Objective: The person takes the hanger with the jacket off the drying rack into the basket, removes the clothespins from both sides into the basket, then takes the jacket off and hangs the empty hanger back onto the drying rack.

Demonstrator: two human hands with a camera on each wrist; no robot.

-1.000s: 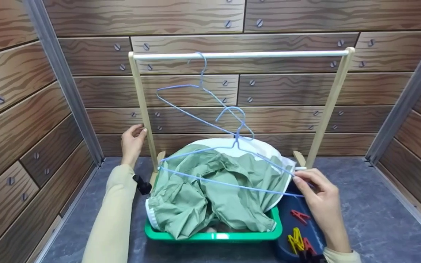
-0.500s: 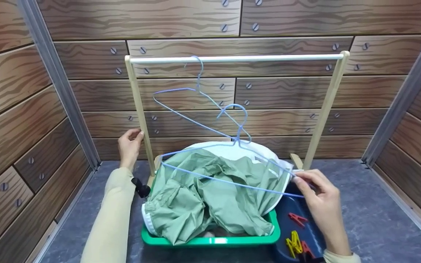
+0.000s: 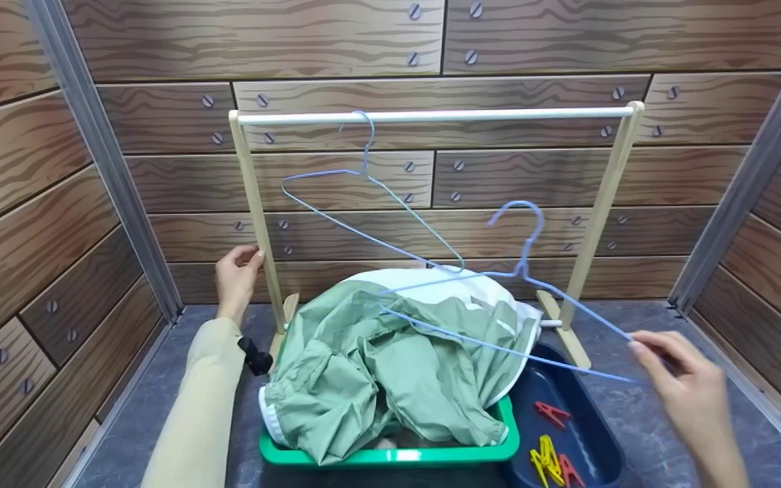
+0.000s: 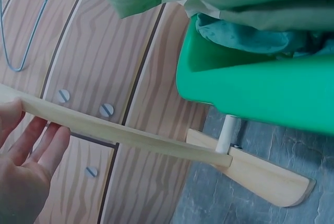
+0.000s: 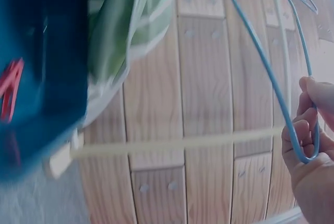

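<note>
My right hand [image 3: 689, 386] grips a blue wire hanger [image 3: 540, 220] by its right end; fingers curl round the bent corner of the hanger [image 5: 271, 76] in the right wrist view. The hanger's left part overlaps a green garment [image 3: 424, 379] with a white lining, heaped in a green basket [image 3: 336, 457]. At the left, my left hand [image 3: 236, 281] pinches the left post [image 3: 254, 203] of a small wooden clothes rack. In the left wrist view the thumb is on one side of the post [image 4: 130, 137] and the fingers on the other. A second blue hanger [image 3: 370, 132] hangs from the rack's white rail [image 3: 472, 116].
A dark blue tray [image 3: 597, 420] stands right of the basket, with red clothespins [image 3: 552, 415] and yellow clothespins [image 3: 548, 461] in it. The rack's right post [image 3: 601, 210] rises behind the tray. Wood-patterned walls [image 3: 336, 41] enclose the grey tabletop [image 3: 662, 325].
My right hand has moved right with the hanger, shifting its hook from near the hanging one toward the rack's right post. The left hand has stayed at the left post. The head view has tilted slightly.
</note>
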